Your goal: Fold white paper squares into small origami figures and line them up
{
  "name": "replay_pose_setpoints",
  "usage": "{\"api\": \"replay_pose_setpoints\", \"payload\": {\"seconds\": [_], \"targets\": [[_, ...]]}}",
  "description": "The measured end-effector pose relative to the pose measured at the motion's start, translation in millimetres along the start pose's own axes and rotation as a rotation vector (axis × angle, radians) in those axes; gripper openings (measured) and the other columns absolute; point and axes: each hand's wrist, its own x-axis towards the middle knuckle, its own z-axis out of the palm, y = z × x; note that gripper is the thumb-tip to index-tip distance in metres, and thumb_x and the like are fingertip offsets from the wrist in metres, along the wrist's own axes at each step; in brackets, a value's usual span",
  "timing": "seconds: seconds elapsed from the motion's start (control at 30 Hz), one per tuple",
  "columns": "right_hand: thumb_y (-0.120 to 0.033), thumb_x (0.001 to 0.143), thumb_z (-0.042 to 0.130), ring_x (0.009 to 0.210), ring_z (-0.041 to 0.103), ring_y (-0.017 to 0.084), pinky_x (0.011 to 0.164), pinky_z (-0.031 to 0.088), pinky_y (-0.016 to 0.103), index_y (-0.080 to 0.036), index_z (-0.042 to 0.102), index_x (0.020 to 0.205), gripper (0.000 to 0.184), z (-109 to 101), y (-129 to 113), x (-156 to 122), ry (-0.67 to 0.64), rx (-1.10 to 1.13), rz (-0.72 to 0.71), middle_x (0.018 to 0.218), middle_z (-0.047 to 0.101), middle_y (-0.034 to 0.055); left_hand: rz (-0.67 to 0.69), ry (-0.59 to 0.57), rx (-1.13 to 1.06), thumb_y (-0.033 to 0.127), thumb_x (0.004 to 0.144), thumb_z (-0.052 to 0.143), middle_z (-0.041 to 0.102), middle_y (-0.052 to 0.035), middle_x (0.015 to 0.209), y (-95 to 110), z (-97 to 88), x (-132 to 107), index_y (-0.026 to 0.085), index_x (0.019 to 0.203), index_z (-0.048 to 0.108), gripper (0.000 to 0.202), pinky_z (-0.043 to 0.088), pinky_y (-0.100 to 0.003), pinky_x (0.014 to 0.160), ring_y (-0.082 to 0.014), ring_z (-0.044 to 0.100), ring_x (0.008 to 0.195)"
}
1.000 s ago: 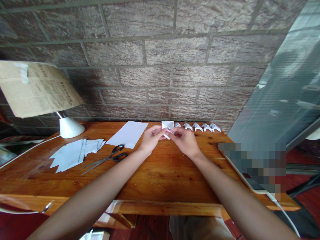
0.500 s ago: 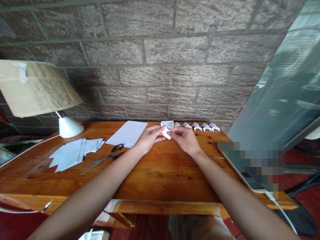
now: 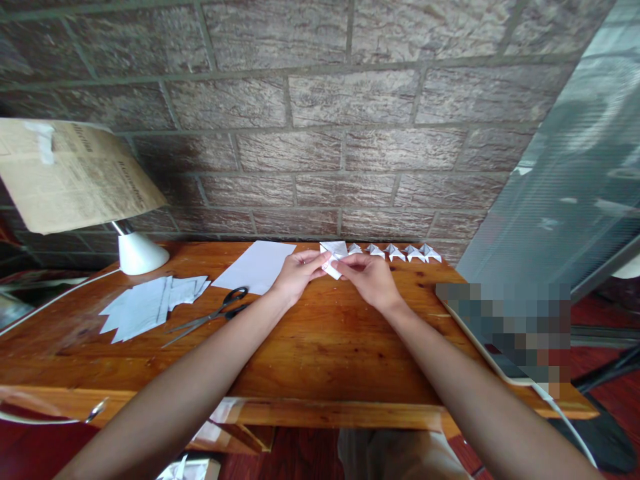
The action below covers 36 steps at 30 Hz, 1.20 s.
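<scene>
Left hand [image 3: 295, 275]: its grip pinched the folded paper [image 3: 337, 249].
Right hand [image 3: 373, 277]: its grip pinched the other side.
Folded paper: was over the worktop [image 3: 345, 353], between both hands.

Matt paper piece [image 3: 337, 250], glossy wooden desk [image 3: 345, 360], rough brick wall [image 3: 320, 103], metal scissor blades [image 3: 202, 321]

A brick-patterned wall [image 3: 320, 103] is rising behind a wooden desk [image 3: 345, 350]. Dark red flooring [image 3: 300, 453] is showing below it.
</scene>
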Motion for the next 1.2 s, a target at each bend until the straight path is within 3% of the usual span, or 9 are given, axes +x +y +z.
{"api": "replay_pose_setpoints", "payload": {"seconds": [0.53,0.87,1.2], "targets": [[-0.056,0.073,0.069,0.065,0.067,0.019,0.065,0.053,0.031,-0.017,0.074,0.075,0.040,1.3,-0.2,-0.7,-0.057,0.018,0.016,0.073,0.073,0.0059,0.027,0.010,-0.048,0.034,0.056,0.087,0.072,-0.0057,0.080,-0.2,0.6,0.4,0.013,0.072,0.075,0.029,0.050,-0.037,0.090,-0.0157,0.064,0.079],[-0.056,0.069,0.072,0.065,0.066,0.018,0.066,0.055,0.030,-0.016,0.073,0.076,0.040,1.4,0.0,-0.2,-0.079,0.106,0.066,0.077,0.073,0.0061,-0.017,0.008,-0.125,0.033,0.057,0.086,0.072,-0.0046,0.086,5.0,4.3,-3.1,0.015,0.081,0.073,0.033,0.050,-0.039,0.091,-0.0170,0.066,0.084],[-0.052,0.067,0.075,0.065,0.064,0.016,0.066,0.054,0.029,-0.016,0.072,0.072,0.036,-0.1,-3.0,-0.2,-0.089,0.122,0.065,0.074,0.072,0.0045,-0.108,-0.077,-0.142,0.031,0.065,0.083,0.073,-0.0069,0.097,7.3,-3.2,0.4,0.017,0.089,0.072,0.030,0.048,-0.039,0.093,-0.0182,0.067,0.091]]}}
